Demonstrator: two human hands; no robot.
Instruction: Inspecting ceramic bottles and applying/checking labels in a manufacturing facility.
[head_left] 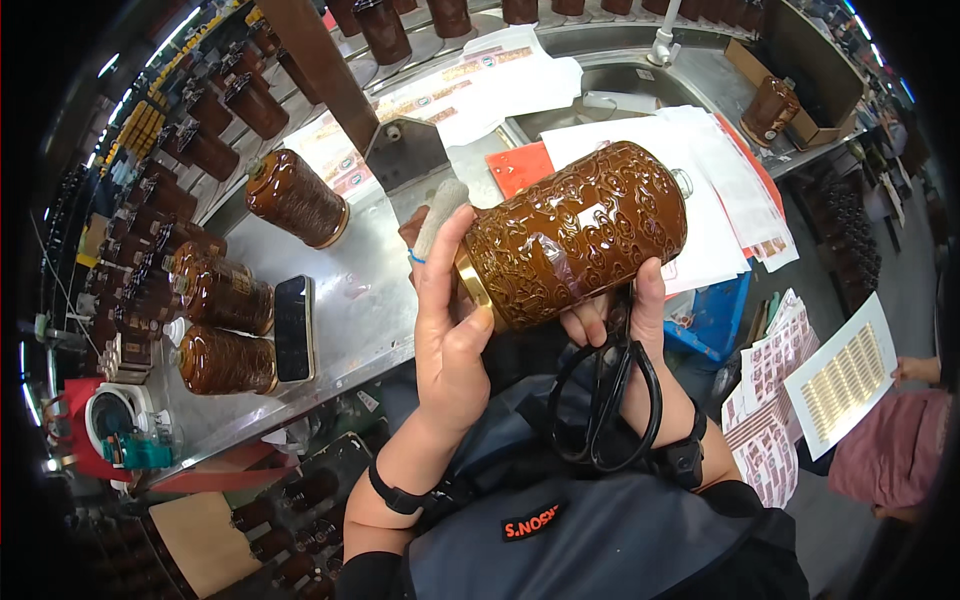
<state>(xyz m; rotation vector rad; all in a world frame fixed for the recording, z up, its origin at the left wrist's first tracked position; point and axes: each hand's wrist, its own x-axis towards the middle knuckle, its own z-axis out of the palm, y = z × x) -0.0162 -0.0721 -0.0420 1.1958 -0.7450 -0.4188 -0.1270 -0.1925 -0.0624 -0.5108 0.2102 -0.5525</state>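
Observation:
A large brown glossy bottle (580,235) with a raised pattern is held tilted on its side in front of me. Its small clear neck points right, and a gold band rings its base. My left hand (450,340) grips the base end; one finger there wears a greyish cover (440,222) with a blue edge. Under the body, my right hand (645,320) supports the bottle with its fingers partly hidden. Black-handled scissors (605,410) hang from that same hand, their blades out of sight. On the metal table, another brown bottle (298,200) stands left of my hands.
Two more brown bottles (228,362) stand beside a phone (293,330) on the metal table (360,300). Label sheets (500,70) and white papers (625,140) lie behind. A metal post (320,70) rises ahead. At right, a person's hand (915,370) holds a gold-label sheet (840,375).

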